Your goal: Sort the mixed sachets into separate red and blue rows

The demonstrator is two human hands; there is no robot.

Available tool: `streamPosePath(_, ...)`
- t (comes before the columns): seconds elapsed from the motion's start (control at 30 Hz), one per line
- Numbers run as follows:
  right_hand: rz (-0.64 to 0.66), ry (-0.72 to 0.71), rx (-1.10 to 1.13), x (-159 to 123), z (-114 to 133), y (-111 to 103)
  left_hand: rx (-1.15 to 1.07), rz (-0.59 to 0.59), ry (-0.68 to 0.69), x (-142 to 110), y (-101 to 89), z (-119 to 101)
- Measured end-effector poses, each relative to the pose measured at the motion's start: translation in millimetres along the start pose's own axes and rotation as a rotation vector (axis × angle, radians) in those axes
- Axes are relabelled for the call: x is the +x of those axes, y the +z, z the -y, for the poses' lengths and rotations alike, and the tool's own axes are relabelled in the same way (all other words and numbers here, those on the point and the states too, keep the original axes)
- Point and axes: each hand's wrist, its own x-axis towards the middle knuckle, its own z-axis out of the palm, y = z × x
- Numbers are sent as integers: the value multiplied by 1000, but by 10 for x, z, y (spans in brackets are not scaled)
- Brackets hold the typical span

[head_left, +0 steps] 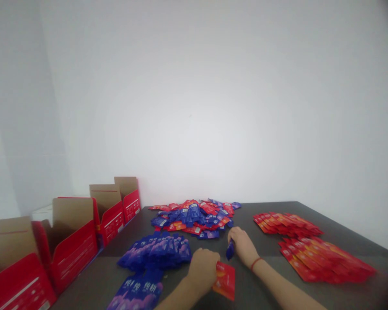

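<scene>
My left hand (203,268) is closed on a red sachet (225,280) that rests low over the dark table (245,297). My right hand (242,246), with a red band on its wrist, is closed on a blue sachet (229,250) just in front of the mixed pile of red and blue sachets (195,217). A fanned row of blue sachets (157,253) lies left of my left hand, with more blue sachets (136,292) nearer me.
Rows of sorted red sachets (313,249) lie at the right of the table. Several open red cardboard boxes (73,245) stand in a line along the left edge. A plain white wall rises behind the table.
</scene>
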Motion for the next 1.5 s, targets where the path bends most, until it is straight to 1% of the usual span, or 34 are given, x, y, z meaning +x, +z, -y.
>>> streamPosePath(0.07, -63, 7, 22, 8, -53, -85, -105, 8, 9, 66, 213, -172)
streamPosePath(0.13, -107, -22, 39, 51, -25, -148, -221, -37, -21, 201, 347, -293)
streamPosePath(0.2, -127, -77, 49, 100, 56, -193, -345, -121, -85, 351, 395, -335)
streamPosePath(0.27, -131, -138, 51, 132, 154, -217, -476, -188, -152, 450, 379, -298)
streamPosePath(0.33, -118, -203, 44, 137, 251, -206, -597, -210, -193, 450, 323, -192)
streamPosePath(0.4, -73, -288, 35, 110, 363, -144, -690, -229, -213, 341, 238, -23)
streamPosePath(0.5, 50, -461, 32, 20, 643, 32, -760, -306, -229, 41, 64, 325)
streamPosePath(0.57, 147, -579, 24, -60, 919, 155, -767, -356, -246, -185, -70, 600)
streamPosePath(0.6, 187, -610, 17, -105, 1069, 203, -762, -373, -261, -296, -137, 741)
streamPosePath(0.63, 210, -608, 16, -152, 1213, 243, -751, -388, -278, -408, -200, 877)
streamPosePath(0.67, 214, -571, 25, -206, 1340, 277, -733, -401, -296, -522, -259, 1002)
streamPosePath(0.73, 175, -403, 85, -340, 1500, 354, -687, -421, -326, -773, -356, 1197)
streamPosePath(0.77, 154, -320, 135, -423, 1523, 413, -666, -428, -339, -912, -391, 1260)
streamPosePath(0.83, 172, -254, 215, -607, 1471, 585, -600, -420, -338, -1214, -428, 1314)
streamPosePath(0.87, 213, -284, 237, -697, 1416, 693, -553, -403, -321, -1368, -428, 1312)
streamPosePath(0.9, 251, -317, 241, -777, 1361, 802, -469, -368, -272, -1514, -416, 1300)
streamPosePath(0.97, 264, -332, 232, -880, 1305, 981, -299, -305, -177, -1757, -359, 1269)
streamPosePath(1.0, 257, -321, 232, -896, 1326, 1030, -219, -286, -151, -1842, -318, 1259)
streamPosePath(1.03, 248, -302, 241, -888, 1384, 1047, -157, -278, -152, -1900, -272, 1255)
streamPosePath(1.1, 251, -261, 278, -815, 1596, 1005, -69, -275, -210, -1939, -177, 1254)
streamPosePath(1.2, 260, -214, 341, -663, 1995, 923, -1, -264, -328, -1879, -70, 1242)
streamPosePath(1.27, 245, -235, 346, -609, 2170, 971, 23, -257, -376, -1835, -46, 1229)
streamPosePath(1.3, 228, -263, 330, -604, 2204, 1035, 28, -251, -387, -1825, -48, 1227)
streamPosePath(1.37, 152, -286, 258, -632, 2167, 1215, 27, -236, -385, -1840, -70, 1244)
streamPosePath(1.47, -12, -187, 136, -706, 1972, 1508, 29, -226, -414, -1915, -87, 1318)
streamPosePath(1.5, -44, -166, 119, -724, 1913, 1585, 27, -219, -440, -1939, -76, 1347)
